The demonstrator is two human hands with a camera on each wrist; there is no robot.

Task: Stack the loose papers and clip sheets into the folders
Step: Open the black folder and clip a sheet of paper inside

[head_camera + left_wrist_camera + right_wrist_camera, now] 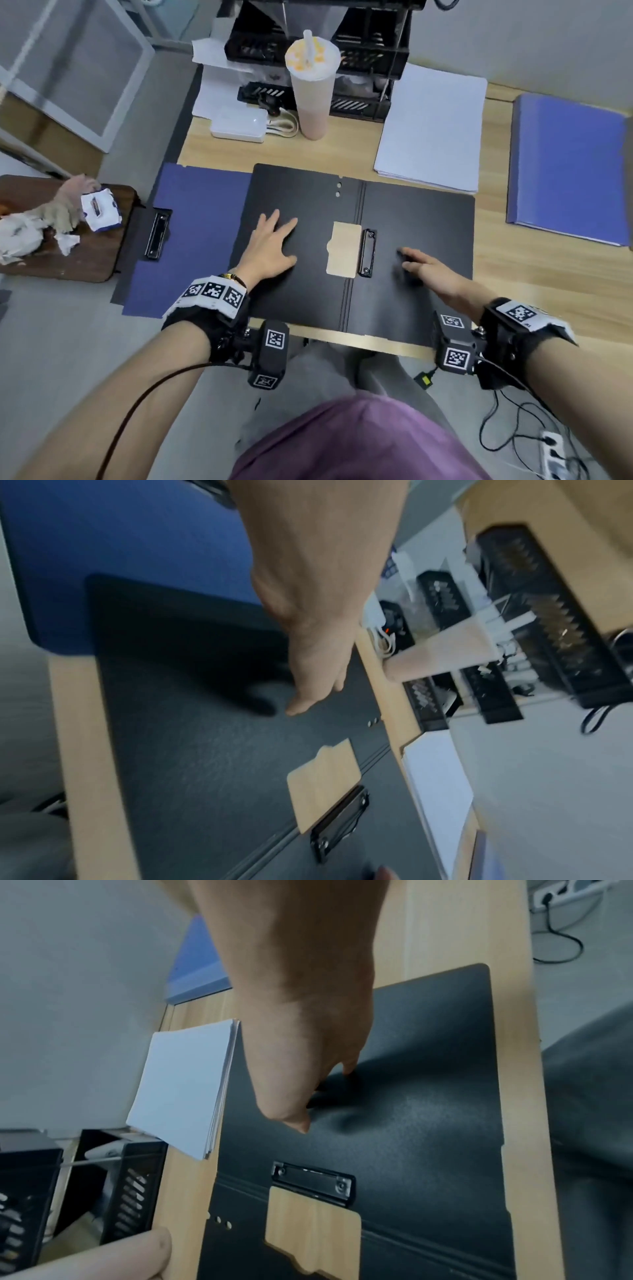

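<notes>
Wooden desk (346,144), light grain, near edge running left-right just above the lap.

Black clip folder (356,253) lying open and flat across the desk centre, spine running away from the body, near edge almost at the desk lip. Left flap overlapping an open dark-blue clip folder (191,219), which overhangs the desk's left end.

Closed blue folder (568,164) at far right, well apart from the black one.

Loose paper stack (431,126) far-right of the black folder, long axis running away from the body, near corner touching or just overlapping the folder's far-right edge; cannot tell which. No sheets in the black folder yet.

Left hand (270,243) flat on the left flap, fingers spread and straight, holding nothing. Right hand (431,270) low on the right flap, fingers extended toward the spine, tips on the surface or just above it, holding nothing.

Black spring clip (367,252) on the right flap just beside the spine, long axis parallel to it, lever down. Cut-out window immediately left of it, desk wood showing through.

Key relation: paper stack ahead and slightly right of the right hand, much nearer than to the left. Judgement: right hand for the stack, left to pin the flap or lift the clip.

Clear desk between right hand and stack. Drink cup (312,89) and black file tray (359,51) behind the folder, left of the stack; tip risk on a wide sweep.
</notes>
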